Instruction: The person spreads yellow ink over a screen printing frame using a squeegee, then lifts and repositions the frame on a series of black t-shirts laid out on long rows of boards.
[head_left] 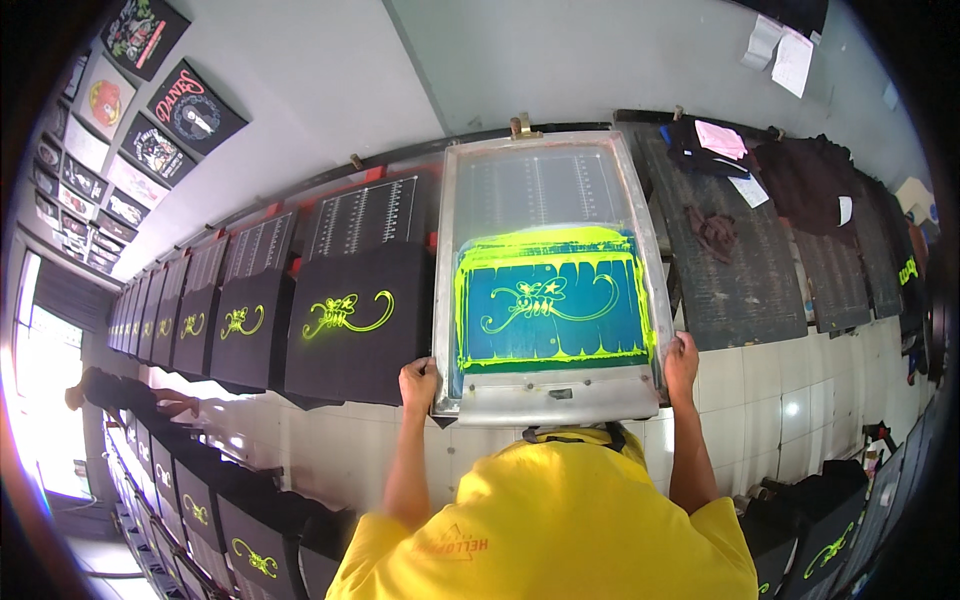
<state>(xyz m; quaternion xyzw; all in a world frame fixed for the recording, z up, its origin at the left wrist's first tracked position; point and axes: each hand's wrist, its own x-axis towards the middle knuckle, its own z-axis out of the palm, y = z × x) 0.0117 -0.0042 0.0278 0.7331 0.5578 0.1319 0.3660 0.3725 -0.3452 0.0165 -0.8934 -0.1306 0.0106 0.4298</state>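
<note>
Along the long worktop (760, 290) black shirts (350, 320) lie printed; my left hand (418, 383) and right hand (682, 362) each grip closed on the screen frame's (548, 400) near corners, long axis pointing away.

We grip the metal-framed printing screen (548, 275) | left hand (419, 385) on near-left corner, right hand (681, 362) on near-right corner | yellow-green ink on mesh | printed black shirts (355, 320) lined up left

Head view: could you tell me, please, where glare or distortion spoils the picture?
Head view: daylight at the doorway on the left blows out white; the fisheye bends the row of black shirts and darkens the corners; the screen frame, held by left hand and right hand, is sharp.
</note>
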